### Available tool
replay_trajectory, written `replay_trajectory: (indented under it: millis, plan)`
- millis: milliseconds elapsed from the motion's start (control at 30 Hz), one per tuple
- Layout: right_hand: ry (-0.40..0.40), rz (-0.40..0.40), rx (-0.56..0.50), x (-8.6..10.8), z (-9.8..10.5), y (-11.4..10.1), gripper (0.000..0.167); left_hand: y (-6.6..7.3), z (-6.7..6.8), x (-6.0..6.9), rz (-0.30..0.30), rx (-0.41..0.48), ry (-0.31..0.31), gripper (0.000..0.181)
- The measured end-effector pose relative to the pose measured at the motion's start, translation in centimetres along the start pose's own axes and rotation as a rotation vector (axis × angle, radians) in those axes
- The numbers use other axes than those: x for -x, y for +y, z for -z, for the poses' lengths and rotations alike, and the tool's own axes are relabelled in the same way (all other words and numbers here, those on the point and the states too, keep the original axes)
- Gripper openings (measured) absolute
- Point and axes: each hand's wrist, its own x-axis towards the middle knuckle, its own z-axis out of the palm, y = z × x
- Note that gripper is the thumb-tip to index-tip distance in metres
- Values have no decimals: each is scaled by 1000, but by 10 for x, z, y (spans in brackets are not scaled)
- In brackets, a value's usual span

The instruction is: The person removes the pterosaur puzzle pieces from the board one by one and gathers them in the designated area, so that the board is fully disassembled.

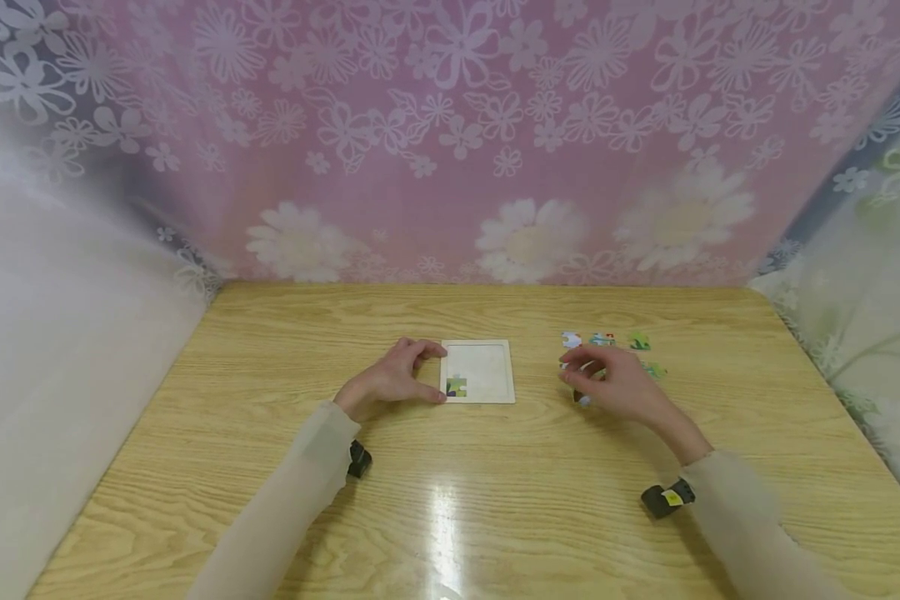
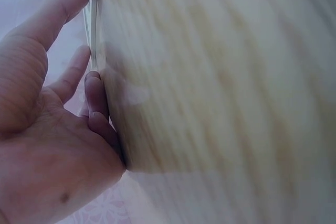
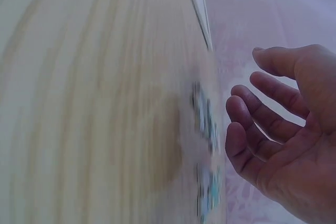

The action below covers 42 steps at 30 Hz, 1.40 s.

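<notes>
A square white puzzle tray [image 1: 487, 372] lies flat on the table, with a green jigsaw piece [image 1: 457, 387] in its near left corner. My left hand [image 1: 396, 375] is at the tray's left edge, thumb and index fingertip touching it; in the left wrist view its other fingers [image 2: 97, 95] bend down by the tabletop. To the right, my right hand [image 1: 617, 382] hovers above loose jigsaw pieces [image 1: 640, 340]. Its fingers are loosely bent, and the right wrist view shows nothing between thumb and fingers. Some pieces beneath that hand are partly hidden.
Wood-grain table [image 1: 450, 467] spreads around the tray and pieces. A pink floral curtain [image 1: 450, 167] hangs along the back edge, with pale fabric at both sides. Each wrist wears a dark strapped device [image 1: 663, 500].
</notes>
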Motion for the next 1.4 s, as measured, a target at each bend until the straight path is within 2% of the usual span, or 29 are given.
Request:
replay_trajectory:
  millis: [267,700,1133,1400]
  plan:
    - [-9,50,-41,-15,-20,-18,27,0,-1,0,7,6,5,70]
    - [-70,40,-111,-38,-46,-42,28,-1,-1,-2,13,-11,19,69]
    - [-123,50,-134,-57,-71,-60,24,-2,0,-4,30,-20,28,70]
    - [-135,52,-103,-66,-82,-66,18,-3,-1,-5,28,-19,33,70]
